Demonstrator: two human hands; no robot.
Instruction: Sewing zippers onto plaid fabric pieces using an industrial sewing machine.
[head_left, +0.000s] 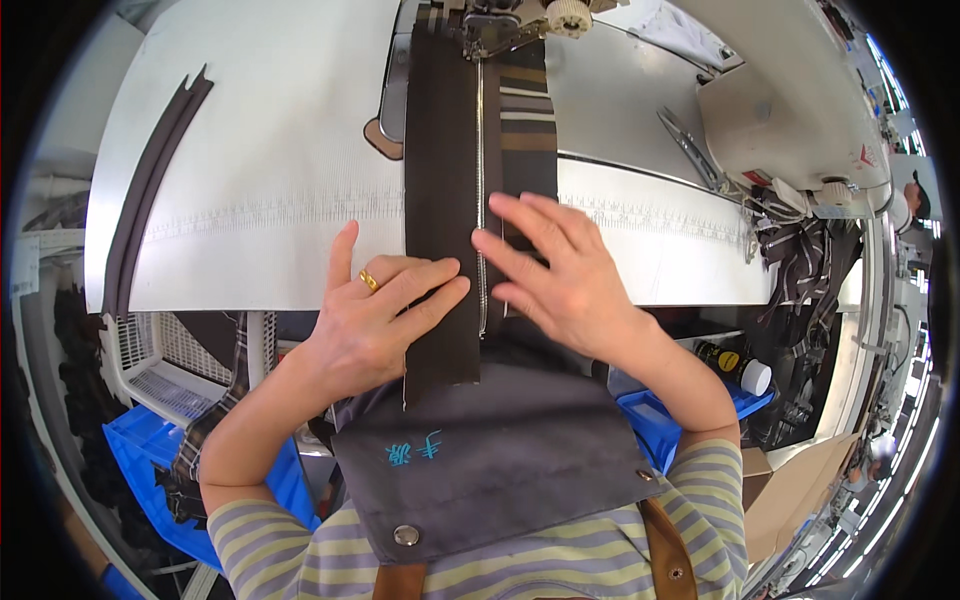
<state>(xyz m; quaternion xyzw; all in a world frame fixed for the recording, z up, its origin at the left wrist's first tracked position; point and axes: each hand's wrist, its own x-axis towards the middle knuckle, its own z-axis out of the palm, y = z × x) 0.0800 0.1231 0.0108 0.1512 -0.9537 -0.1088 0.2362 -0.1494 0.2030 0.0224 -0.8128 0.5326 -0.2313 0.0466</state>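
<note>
1. White table [250, 200]: spreads beneath the zipper [480, 150] and out to both sides of it, bearing a printed ruler scale.
2. Sewing machine [800, 110]: stands to the right of the zipper and beyond it, with the metal foot at the zipper's far end.
3. Dark grey apron [490, 440]: covers the wearer's front, just short of the zipper's near end.
4. Blue bin [285, 490]: sits low, left of the zipper.
5. White basket [165, 385]: sits left of the zipper, well apart from it.
6. Dark cloth [440, 150]: lies flat along the zipper's left side, reaching past its near end.
7. Striped cloth [527, 110]: lies just right of the zipper's far half.
8. Folded strip [155, 190]: lies far left of the zipper.
9. Left hand [375, 310]: rests extended fingers on the dark cloth, just left of the zipper, little finger raised; cannot tell about any pinch, thumb hidden.
10. Right hand [570, 285]: spreads loose, unclenched fingers at the zipper's right side, clasping nothing visible.
11. Zipper: runs lengthwise from the foot past the table's near edge.
12. Black bottle [725, 362]: leans right of the zipper's near end.
13. Gold ring [369, 280]: circles a left-hand finger, left of the zipper.
</note>
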